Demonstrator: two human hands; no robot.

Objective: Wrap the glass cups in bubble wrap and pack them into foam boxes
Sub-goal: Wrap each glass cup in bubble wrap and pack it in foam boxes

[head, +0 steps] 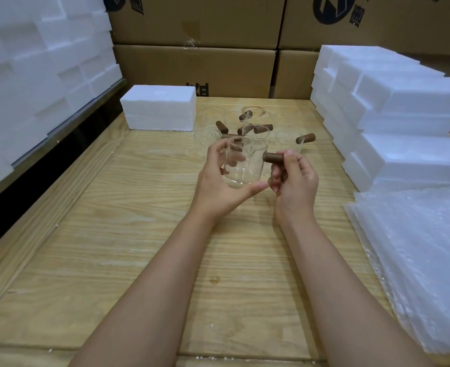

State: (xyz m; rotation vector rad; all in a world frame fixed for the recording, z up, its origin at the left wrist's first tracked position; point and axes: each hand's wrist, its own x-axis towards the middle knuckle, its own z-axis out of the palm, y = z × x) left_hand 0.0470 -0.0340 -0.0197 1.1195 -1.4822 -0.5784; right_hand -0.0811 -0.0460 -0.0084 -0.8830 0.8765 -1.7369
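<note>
The fingers point(217, 149) of the left hand point(215, 186) curl round the far side of a glass cup point(245, 168), with the thumb pressed against its near lower edge, so the clear body sits cradled in that hand. The right hand point(295, 181) pinches the cup's handle point(274, 158), a short brown wooden-looking peg, between thumb and curled fingers. The cup is held up off the table point(139, 234), between the two hands, tilted a little with its mouth facing away and up.

The handle sticks out sideways from the wall of the cup, so its long axis runs left to right and ends in the right hand. The bubble wrap point(417, 260) lies to the right and nearer the person, a loose stack of cloudy, dimpled sheets at the table's right edge. The right hand is the nearer one to it, so I judge that hand would let go of the handle to fetch a sheet while the left keeps the cup.

The glass is thin, smooth and fully see-through, likely slippery and easy to chip. Behind the hands stand the other cups point(258, 125), clustered close, their brown handles pointing all ways. A closed white foam box point(160, 107), grainy and blocky, sits at the far left of the pale, grained wooden table. More foam pieces point(404, 102) are stacked on the right and on the left, with cardboard boxes point(192, 70) behind.
</note>
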